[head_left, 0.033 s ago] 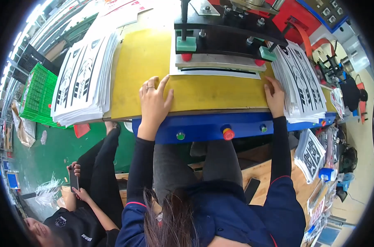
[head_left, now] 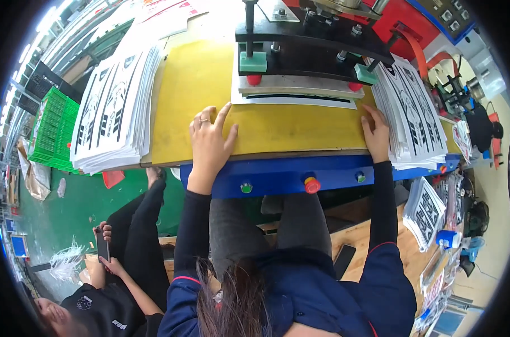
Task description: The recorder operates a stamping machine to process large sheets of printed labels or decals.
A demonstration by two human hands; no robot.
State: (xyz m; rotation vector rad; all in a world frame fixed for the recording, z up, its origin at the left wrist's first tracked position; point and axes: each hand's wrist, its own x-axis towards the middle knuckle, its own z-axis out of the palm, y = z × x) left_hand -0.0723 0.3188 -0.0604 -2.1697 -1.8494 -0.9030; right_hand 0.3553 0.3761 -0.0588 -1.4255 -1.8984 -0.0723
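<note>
On the yellow work surface [head_left: 182, 73] my left hand [head_left: 211, 137] lies with its fingers spread, a ring on one of them. Its index fingertip reaches the near left corner of a white printed sheet [head_left: 236, 95]. Most of that sheet is hidden beneath the press head [head_left: 305, 84], a metal plate under black bars with red and pale green blocks. My right hand [head_left: 377, 133] rests at the right side of the surface, fingers apart and holding nothing. Its fingertips are near the sheet's right corner, and right beside it stands a stack of printed sheets [head_left: 409, 112].
Another stack of printed sheets [head_left: 109, 112] stands at the left. Along the blue front panel [head_left: 277, 175] sit green buttons and a red knob [head_left: 312, 185]. A green crate [head_left: 53, 132] is farther left. A seated person holds a phone [head_left: 102, 244]. Another phone [head_left: 344, 259] lies on wood beside me.
</note>
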